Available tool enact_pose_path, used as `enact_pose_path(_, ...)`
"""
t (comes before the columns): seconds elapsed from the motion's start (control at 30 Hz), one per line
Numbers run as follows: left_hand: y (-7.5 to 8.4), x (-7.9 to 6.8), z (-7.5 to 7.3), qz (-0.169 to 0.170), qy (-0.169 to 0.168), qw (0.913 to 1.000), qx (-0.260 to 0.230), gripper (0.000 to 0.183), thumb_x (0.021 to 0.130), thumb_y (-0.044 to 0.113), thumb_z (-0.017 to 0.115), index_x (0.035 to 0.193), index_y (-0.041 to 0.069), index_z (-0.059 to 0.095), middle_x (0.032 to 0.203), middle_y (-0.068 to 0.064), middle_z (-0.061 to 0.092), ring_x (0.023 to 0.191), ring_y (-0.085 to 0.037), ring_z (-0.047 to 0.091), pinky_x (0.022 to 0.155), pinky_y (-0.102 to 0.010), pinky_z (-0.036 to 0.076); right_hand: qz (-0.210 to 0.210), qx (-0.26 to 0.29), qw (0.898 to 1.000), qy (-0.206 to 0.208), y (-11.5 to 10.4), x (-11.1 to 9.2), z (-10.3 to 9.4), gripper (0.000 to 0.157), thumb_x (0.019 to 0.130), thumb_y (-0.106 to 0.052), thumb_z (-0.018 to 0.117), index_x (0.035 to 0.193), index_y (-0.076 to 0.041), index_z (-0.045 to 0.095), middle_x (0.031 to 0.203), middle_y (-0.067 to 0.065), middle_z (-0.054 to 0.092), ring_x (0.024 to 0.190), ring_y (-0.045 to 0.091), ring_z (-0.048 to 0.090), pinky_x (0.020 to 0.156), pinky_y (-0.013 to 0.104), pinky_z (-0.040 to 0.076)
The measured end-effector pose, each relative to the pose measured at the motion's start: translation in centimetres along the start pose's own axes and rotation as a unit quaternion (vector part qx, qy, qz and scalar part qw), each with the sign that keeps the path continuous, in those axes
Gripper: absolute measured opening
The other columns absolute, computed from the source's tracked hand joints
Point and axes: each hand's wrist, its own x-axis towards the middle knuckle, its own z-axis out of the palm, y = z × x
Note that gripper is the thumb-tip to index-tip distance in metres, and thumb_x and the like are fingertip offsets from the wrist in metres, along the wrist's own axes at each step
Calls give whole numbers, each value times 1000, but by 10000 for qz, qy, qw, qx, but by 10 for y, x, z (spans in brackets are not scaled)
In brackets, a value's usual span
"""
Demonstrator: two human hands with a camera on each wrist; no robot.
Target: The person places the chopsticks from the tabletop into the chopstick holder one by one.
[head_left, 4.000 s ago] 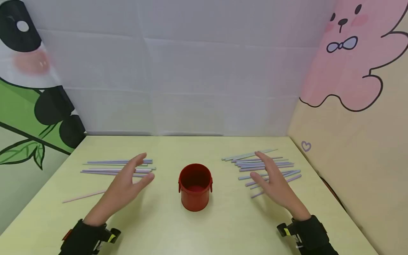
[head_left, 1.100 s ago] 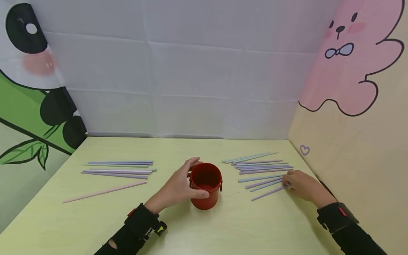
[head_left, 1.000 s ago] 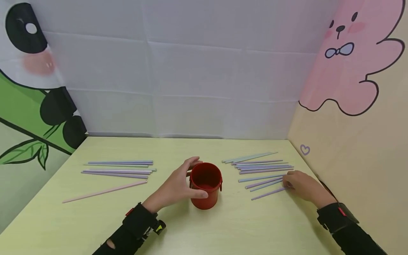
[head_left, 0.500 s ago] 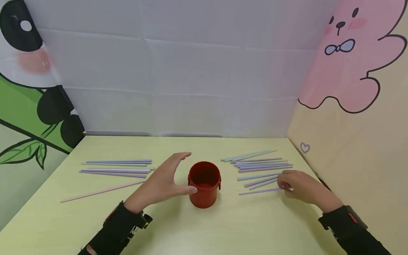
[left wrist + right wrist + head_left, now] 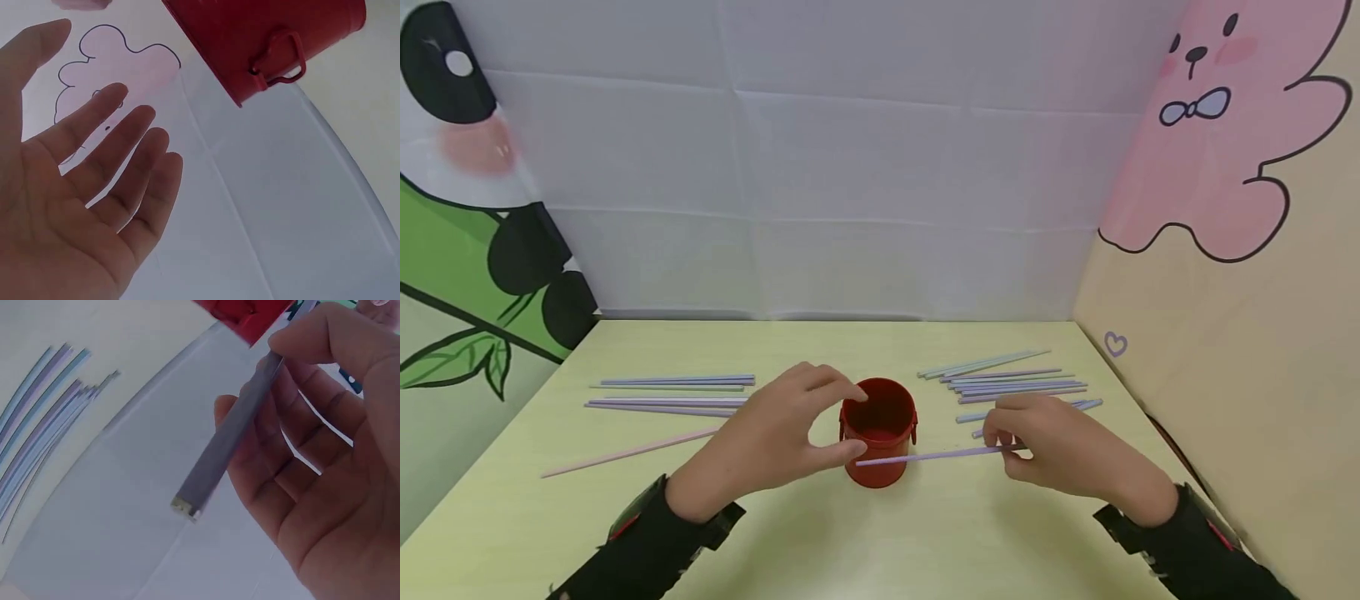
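Observation:
A small red bucket stands upright mid-table. To its left my left hand is held with thumb and fingers spread, fingertips right at the rim in the head view. Its fingers look loosely extended and hold nothing in the left wrist view, with the bucket beyond. My right hand pinches a thin lilac stick between thumb and fingers near one end. The stick lies nearly level, its far end overlapping the bucket's front. One end of the stick points toward the right wrist camera.
Several pastel sticks lie in a group at the right, some hidden behind my right hand. More sticks lie at the left, with a single pink stick nearer. A pale wall closes off the table's back edge.
My right hand has lifted the lilac stick from the right group and carried it left to the bucket. My left hand drew back from the bucket, then its fingertips came near the rim again.

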Motion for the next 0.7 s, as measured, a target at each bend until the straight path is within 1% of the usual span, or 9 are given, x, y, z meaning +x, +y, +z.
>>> enact_pose_path(0.07,9,3,1,147,-144,9998,-9,41,87,36,88,120,16,74,111,5,70,103,-13,60,81,-29,58,111,172,9998,-62,-11,9,2,27,81,3,76,93,-20,70,90,-13,61,76,0,55,68,19,52)
enact_pose_path(0.13,17,5,4,298,-263,9992,19,38,87,32,89,118,14,75,106,4,70,96,-12,59,76,-25,56,208,315,9992,-106,-20,18,6,25,83,2,76,93,-20,71,88,-13,60,75,0,53,67,19,51)
enact_pose_path(0.23,25,9,12,586,-330,9977,123,31,86,27,90,111,15,76,99,3,71,88,-11,59,73,-23,55,300,557,9978,-180,-32,31,10,23,84,1,76,93,-19,71,86,-13,59,73,0,51,65,18,49)
enact_pose_path(0.33,31,12,21,843,-248,9959,233,23,85,24,90,103,18,77,93,5,69,82,-10,58,72,-22,55,309,745,9966,-187,-42,42,15,21,85,2,75,93,-18,72,84,-12,59,72,1,51,64,17,50)
enact_pose_path(0.43,35,12,30,1005,-30,9945,285,17,85,21,90,94,20,76,86,9,66,77,-7,57,70,-21,54,273,889,9956,-127,-50,51,18,21,84,3,74,92,-17,73,84,-12,60,72,2,52,63,17,49)
enact_pose_path(0.57,37,12,36,1043,262,9939,257,17,85,15,87,83,20,72,77,11,61,70,-3,53,65,-16,47,196,983,9950,-47,-57,57,21,22,85,3,73,92,-18,74,83,-12,61,73,5,54,63,17,48)
enact_pose_path(0.63,36,11,36,1031,280,9941,202,17,85,14,87,81,20,71,75,11,60,69,-2,51,63,-15,45,202,1023,9945,-67,-59,58,21,22,85,3,74,92,-18,75,84,-12,61,74,6,55,63,17,49)
enact_pose_path(0.7,36,11,36,1048,202,9942,132,16,86,14,88,83,19,73,75,11,62,69,-1,51,65,-14,46,216,1045,9942,-100,-60,59,22,22,86,3,74,92,-19,75,85,-11,63,75,6,56,65,17,50)
